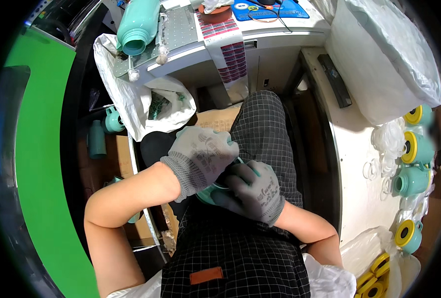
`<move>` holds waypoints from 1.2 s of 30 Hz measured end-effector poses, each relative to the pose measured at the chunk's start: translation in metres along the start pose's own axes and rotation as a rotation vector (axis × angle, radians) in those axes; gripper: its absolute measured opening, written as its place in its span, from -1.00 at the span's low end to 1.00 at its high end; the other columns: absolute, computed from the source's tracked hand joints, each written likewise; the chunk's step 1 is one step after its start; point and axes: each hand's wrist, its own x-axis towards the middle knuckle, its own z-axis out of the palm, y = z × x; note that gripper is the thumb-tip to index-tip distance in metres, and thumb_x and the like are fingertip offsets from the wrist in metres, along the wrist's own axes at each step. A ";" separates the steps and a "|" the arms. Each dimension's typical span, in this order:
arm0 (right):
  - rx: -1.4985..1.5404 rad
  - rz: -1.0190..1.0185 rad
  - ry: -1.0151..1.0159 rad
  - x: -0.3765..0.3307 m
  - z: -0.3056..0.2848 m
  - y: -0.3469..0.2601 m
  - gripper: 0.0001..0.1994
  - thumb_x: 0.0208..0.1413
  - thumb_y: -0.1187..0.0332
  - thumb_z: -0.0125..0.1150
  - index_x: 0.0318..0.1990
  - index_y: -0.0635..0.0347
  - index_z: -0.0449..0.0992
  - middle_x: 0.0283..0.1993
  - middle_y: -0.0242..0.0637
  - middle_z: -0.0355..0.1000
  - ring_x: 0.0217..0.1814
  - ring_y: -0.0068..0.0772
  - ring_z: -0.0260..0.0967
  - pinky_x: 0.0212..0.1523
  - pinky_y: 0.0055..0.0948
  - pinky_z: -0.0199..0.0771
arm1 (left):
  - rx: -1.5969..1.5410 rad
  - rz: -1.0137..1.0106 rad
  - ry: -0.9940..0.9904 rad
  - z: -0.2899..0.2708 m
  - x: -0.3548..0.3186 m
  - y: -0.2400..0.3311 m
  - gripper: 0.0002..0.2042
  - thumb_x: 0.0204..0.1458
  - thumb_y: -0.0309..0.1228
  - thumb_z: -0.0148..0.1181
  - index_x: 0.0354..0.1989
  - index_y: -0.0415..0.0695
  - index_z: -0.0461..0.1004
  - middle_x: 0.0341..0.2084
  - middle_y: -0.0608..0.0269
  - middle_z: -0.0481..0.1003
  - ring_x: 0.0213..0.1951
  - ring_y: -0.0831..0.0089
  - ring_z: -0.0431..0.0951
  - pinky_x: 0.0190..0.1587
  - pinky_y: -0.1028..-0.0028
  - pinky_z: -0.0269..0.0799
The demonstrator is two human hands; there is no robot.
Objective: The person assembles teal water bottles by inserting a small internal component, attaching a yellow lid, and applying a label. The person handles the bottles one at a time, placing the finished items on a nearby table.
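Both my hands wear grey knit gloves and work close together over my lap. My left hand is closed in a fist above the mouth of a teal plastic bottle; what its fingers grip is hidden. My right hand curls round the bottle's upper part, thumb and fingers over its dark opening. Most of the bottle is covered by the gloves. Beneath it lies my black checked apron with a brown patch.
A large teal bottle lies on the bench ahead, over a white bag of green scraps. On the right-hand table stand a white sack, a black box and teal bottles with yellow rings. Yellow rings fill a bag.
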 end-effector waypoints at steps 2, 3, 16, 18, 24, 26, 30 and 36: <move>0.011 0.032 0.052 -0.006 -0.002 0.003 -0.69 -0.19 0.17 0.61 -0.39 0.07 0.59 -0.24 -0.34 0.51 -0.34 -0.24 0.40 -0.29 -0.27 0.43 | -0.125 0.056 0.128 0.001 0.006 -0.002 -0.75 -0.04 -0.34 0.37 -0.15 -0.05 0.63 -0.17 0.18 0.56 -0.03 0.19 0.60 -0.15 0.24 0.56; 0.015 0.043 0.077 -0.011 -0.004 0.007 -0.68 -0.22 0.17 0.62 -0.40 0.07 0.58 -0.26 -0.34 0.51 -0.35 -0.22 0.40 -0.29 -0.28 0.43 | -0.188 0.081 0.195 0.003 0.009 -0.003 -0.72 -0.09 -0.34 0.41 -0.16 -0.05 0.62 -0.20 0.22 0.55 -0.08 0.18 0.60 -0.19 0.24 0.56; 1.157 1.237 0.245 -0.171 -0.086 0.015 -0.22 0.22 0.06 0.23 0.45 0.41 0.17 0.13 -0.10 0.50 0.07 -0.41 0.53 0.00 -0.43 0.61 | -0.839 0.352 0.862 0.090 0.047 0.001 -0.58 0.25 -0.29 0.27 0.17 -0.32 0.46 -0.09 0.06 0.53 -0.05 0.25 0.56 0.04 0.32 0.48; 1.234 1.144 0.435 -0.173 -0.090 0.019 -0.19 0.24 -0.07 0.22 0.45 0.34 0.17 0.20 -0.09 0.45 0.15 -0.35 0.49 0.07 -0.36 0.56 | -1.479 -0.164 0.862 0.089 0.091 -0.031 -0.57 0.17 -0.20 0.40 0.02 -0.29 0.48 -0.15 0.14 0.56 -0.12 0.36 0.59 -0.01 0.39 0.52; 0.240 0.750 0.566 -0.113 -0.085 0.038 0.12 0.17 -0.22 0.32 0.60 0.33 -0.15 0.58 0.07 0.04 0.57 -0.05 0.09 0.51 -0.10 0.14 | -1.519 -0.377 0.989 0.189 0.247 -0.189 -0.57 0.02 -0.39 0.47 0.01 -0.31 0.48 -0.23 0.14 0.62 -0.25 0.42 0.62 -0.15 0.41 0.54; 0.033 0.713 0.490 -0.126 -0.076 0.045 0.14 0.08 -0.09 0.43 0.58 0.41 -0.12 0.57 0.14 0.05 0.55 -0.04 0.15 0.49 -0.12 0.18 | -1.455 -0.362 1.077 0.183 0.268 -0.182 -0.56 0.01 -0.48 0.44 0.07 -0.31 0.47 -0.22 0.15 0.65 -0.27 0.43 0.64 -0.16 0.42 0.54; 0.042 0.716 0.533 -0.143 -0.056 0.041 0.18 0.08 -0.14 0.44 0.57 0.47 -0.15 0.63 0.12 -0.05 0.63 -0.05 0.01 0.56 -0.11 0.04 | -1.213 -0.515 1.064 0.149 0.211 -0.098 -0.46 0.07 -0.62 0.31 0.28 -0.25 0.39 -0.17 0.13 0.66 -0.20 0.52 0.65 -0.11 0.51 0.56; 0.068 0.595 0.511 -0.136 -0.051 0.047 0.16 0.02 -0.03 0.50 0.56 0.49 -0.12 0.56 0.13 0.04 0.56 -0.01 0.13 0.49 -0.12 0.20 | -0.925 -0.345 1.211 0.135 0.162 -0.090 -0.57 0.13 -0.43 0.32 0.21 -0.15 0.48 -0.32 0.04 0.65 -0.28 0.22 0.70 -0.17 0.33 0.59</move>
